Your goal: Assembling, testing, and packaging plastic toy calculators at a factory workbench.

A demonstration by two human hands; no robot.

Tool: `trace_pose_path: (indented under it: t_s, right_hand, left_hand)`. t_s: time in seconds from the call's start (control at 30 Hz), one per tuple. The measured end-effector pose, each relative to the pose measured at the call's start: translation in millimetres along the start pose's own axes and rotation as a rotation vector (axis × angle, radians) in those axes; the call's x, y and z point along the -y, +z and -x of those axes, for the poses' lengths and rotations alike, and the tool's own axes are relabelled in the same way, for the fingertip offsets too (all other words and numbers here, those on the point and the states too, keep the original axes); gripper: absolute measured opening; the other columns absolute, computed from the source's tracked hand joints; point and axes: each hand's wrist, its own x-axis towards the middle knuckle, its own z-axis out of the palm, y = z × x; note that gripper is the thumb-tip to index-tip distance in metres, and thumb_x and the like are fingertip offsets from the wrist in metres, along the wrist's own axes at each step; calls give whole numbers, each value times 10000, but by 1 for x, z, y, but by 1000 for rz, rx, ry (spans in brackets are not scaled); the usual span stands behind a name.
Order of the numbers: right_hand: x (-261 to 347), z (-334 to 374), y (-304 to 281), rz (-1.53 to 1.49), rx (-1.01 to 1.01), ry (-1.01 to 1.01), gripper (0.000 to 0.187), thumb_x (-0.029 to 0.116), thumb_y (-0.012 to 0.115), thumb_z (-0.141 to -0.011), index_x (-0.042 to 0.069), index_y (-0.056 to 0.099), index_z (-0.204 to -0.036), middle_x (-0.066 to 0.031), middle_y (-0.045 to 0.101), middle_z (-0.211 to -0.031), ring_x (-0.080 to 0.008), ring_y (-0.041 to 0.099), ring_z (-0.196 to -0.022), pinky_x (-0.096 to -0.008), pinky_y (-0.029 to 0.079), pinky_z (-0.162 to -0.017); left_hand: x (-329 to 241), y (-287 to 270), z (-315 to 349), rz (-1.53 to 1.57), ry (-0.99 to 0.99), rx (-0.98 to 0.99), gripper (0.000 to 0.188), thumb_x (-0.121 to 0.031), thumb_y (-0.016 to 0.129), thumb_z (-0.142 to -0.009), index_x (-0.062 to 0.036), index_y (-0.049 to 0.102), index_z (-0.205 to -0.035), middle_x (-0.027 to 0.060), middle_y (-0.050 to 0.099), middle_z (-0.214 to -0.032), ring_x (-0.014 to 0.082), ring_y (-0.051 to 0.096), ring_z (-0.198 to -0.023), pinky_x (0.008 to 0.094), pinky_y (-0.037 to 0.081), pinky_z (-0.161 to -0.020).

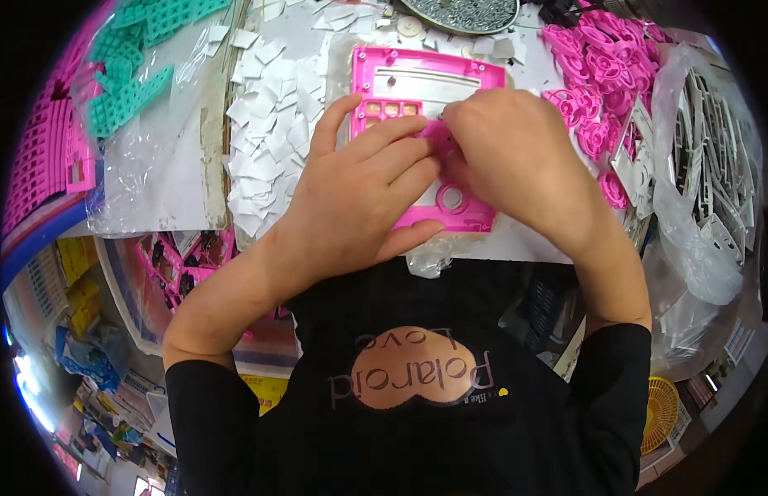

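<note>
A pink plastic housing (429,56) lies flat on the worktable in front of me, its inside with posts, small square openings and a round ring (452,197) facing up. My left hand (363,182) rests across its left side, fingers stretched out and apart, thumb near the lower edge. The fingertips touch a darker pink part (437,136) at the middle of the housing. Over the right side, my right hand (512,153) is curled closed, its fingertips meeting near that same part. Whatever it pinches is hidden behind the fingers.
Loose white paper squares (268,124) cover the table to the left. Green grid pieces (131,95) lie beyond them. A round dish of small metal screws (466,12) stands at the back. Pink ring-shaped parts (603,66) and a bag of flat grey-white pieces (706,157) are at right.
</note>
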Motion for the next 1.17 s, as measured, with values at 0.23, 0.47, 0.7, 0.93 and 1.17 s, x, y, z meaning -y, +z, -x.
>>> trace_pose_path:
  t_s: [0.23,0.47,0.7,0.93,1.17]
  right_hand:
    - [7,5,-2,-20,11,101,111,129,730,-750,21,717,-772,-153,703,-752,-344,718,-746,-447,578,-651]
    - [15,13,7,-56,-35,243,143,142,727,-757,4,698,-778,-176,697,-742,-365,707,-703,-462,571,-631]
    - [-2,23,3,-263,-134,224,176,127,761,-790,13,640,-848,-134,689,-707,-286,698,-649,-388,525,-592]
    - [-16,49,-8,-516,-163,349,127,116,742,-827,37,648,-860,-87,651,-641,-222,657,-578,-338,486,-552]
    - [-23,60,-5,-607,-230,429,131,158,749,-836,57,671,-867,-102,637,-614,-239,671,-565,-361,494,-542]
  left_hand:
    - [1,4,2,24,-1,-36,452,-321,806,-784,-98,684,-1158,44,672,-1211,230,580,-1289,576,256,-1166]
    - [0,5,2,-2,2,-40,436,-300,803,-784,-105,685,-1155,41,672,-1207,230,584,-1282,574,260,-1163]
    - [-2,1,-2,-13,-9,-13,445,-299,804,-781,-106,686,-1164,51,666,-1235,240,582,-1284,569,251,-1168]
    - [-7,-3,-9,-21,22,35,530,-337,811,-752,-116,685,-1217,42,643,-1291,252,571,-1279,590,206,-1184]
    - [-11,1,-18,-123,78,129,652,-422,823,-718,-128,679,-1282,12,631,-1333,238,565,-1286,637,159,-1187]
